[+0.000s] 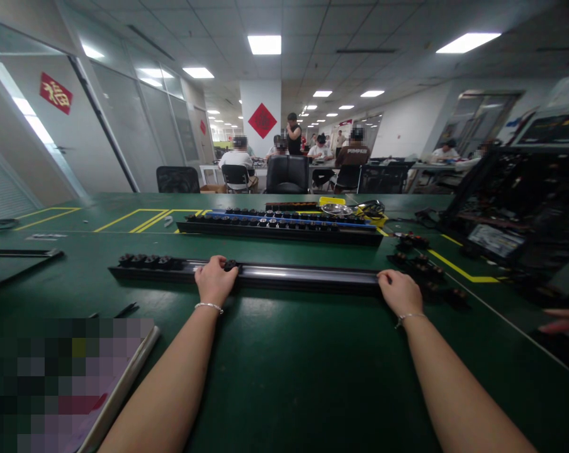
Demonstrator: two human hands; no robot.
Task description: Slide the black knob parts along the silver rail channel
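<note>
Two hands, left hand (215,280) and right hand (400,292), are holding one long black rail (308,277). Two bracelets (209,307) are circling the wrists; one co-worker's hand (565,324) is showing.

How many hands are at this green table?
3: the left hand and right hand on the near rail, and another person's fingers at the right edge. More may be out of frame.

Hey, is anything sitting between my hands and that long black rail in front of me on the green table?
Nothing visible. The left hand and the right hand both lie on the long black metal rail, the left beside a small black module, the right near its right end.
</note>
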